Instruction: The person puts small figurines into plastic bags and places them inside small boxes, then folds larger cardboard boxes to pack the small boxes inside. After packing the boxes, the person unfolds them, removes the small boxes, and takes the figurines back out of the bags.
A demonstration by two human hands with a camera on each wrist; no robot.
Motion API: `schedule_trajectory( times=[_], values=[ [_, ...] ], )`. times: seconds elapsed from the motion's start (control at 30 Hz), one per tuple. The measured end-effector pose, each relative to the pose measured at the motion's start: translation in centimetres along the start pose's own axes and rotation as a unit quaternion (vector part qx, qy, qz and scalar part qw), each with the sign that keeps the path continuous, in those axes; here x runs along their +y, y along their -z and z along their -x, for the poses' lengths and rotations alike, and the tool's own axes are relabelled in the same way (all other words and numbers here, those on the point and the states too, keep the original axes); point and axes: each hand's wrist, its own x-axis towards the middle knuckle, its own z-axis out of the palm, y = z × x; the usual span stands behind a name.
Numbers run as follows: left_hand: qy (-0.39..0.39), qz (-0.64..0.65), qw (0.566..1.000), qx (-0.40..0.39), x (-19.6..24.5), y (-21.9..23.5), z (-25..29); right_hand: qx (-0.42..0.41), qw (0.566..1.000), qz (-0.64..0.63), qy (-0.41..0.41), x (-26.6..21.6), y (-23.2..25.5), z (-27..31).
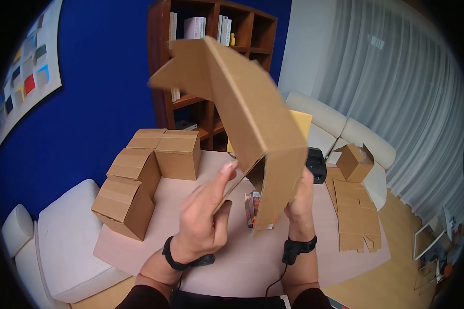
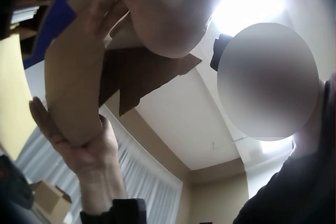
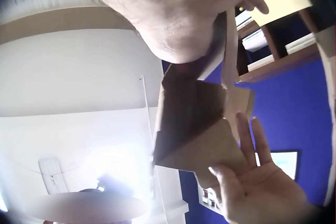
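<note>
An open, partly folded cardboard box [image 1: 258, 108] is held up and tilted over the table, its flaps [image 1: 183, 69] spread at the far end. My right hand [image 1: 300, 198] grips its near right side; in the left wrist view the right hand [image 2: 86, 148] has fingers and thumb on either side of the cardboard. At the near left edge my left hand [image 1: 203, 221] holds a panel between thumb and fingers. The right wrist view shows the left hand [image 3: 262, 187] at a flap [image 3: 210, 148], its thumb on one side. Part of the right hand's fingers is hidden behind the box.
Several closed cardboard boxes [image 1: 123, 203] stand along the table's left. Flat cardboard [image 1: 358, 216] and a smaller open box [image 1: 354, 164] lie at the right. A packaged item [image 1: 252, 208] sits beneath the held box, and a black device [image 1: 317, 166] stands behind it.
</note>
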Motion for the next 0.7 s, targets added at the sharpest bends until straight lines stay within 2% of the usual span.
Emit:
schedule_trajectory(
  times=[0.03,0.07,0.13,0.17,0.2,0.27,0.3,0.37,0.4,0.47,0.5,0.57,0.6,0.67,0.7],
  values=[
    [0.014,-0.01,1.0,0.015,0.0,0.0,0.0,-0.012,0.998,-0.053,0.041,1.1,1.4,-0.1],
    [0.014,-0.01,1.0,0.014,-0.2,-0.2,0.0,-0.012,0.998,-0.054,0.041,1.6,1.6,0.2],
    [0.012,-0.072,0.997,0.033,-1.1,-0.6,0.1,0.123,0.973,-0.171,0.095,2.2,1.9,0.6],
    [0.005,-0.101,0.995,0.01,-1.4,-0.5,0.1,0.083,0.98,-0.143,0.106,2.2,3.0,0.6],
    [0.005,-0.1,0.995,0.009,-1.8,-0.9,0.1,0.084,0.98,-0.143,0.106,2.0,3.6,0.6],
    [-0.028,-0.107,0.99,0.083,-2.3,-2.2,0.0,-0.012,0.99,-0.049,0.132,1.2,4.1,0.7],
    [-0.028,-0.106,0.991,0.081,-2.4,-2.8,-0.2,-0.01,0.99,-0.049,0.132,1.1,4.2,0.8],
    [-0.059,-0.013,0.989,0.132,-2.4,-3.5,-0.5,-0.039,0.986,-0.035,0.161,0.9,4.0,0.9],
    [-0.059,-0.012,0.99,0.13,-2.4,-3.5,-0.4,-0.038,0.986,-0.036,0.161,0.8,4.0,1.0],
    [-0.086,-0.077,0.988,0.105,-2.5,-3.1,0.0,-0.054,0.973,0.001,0.226,0.6,3.6,1.0],
    [-0.086,-0.076,0.988,0.104,-2.6,-2.9,0.0,-0.052,0.973,0.001,0.226,0.1,3.2,1.2],
    [-0.119,-0.165,0.976,0.074,-2.7,-2.5,0.0,0.02,0.992,-0.025,0.125,-1.7,1.8,1.5],
    [-0.119,-0.164,0.976,0.073,-2.4,-2.5,-0.1,0.021,0.992,-0.025,0.124,-1.7,2.0,1.4],
    [-0.05,-0.231,0.971,0.024,-1.7,-2.4,-0.2,0.002,0.992,-0.046,0.113,-1.5,2.5,1.2],
    [-0.051,-0.23,0.972,0.023,-1.7,-2.4,-0.2,0.003,0.992,-0.047,0.113,-1.8,2.7,1.1]
  ],
)
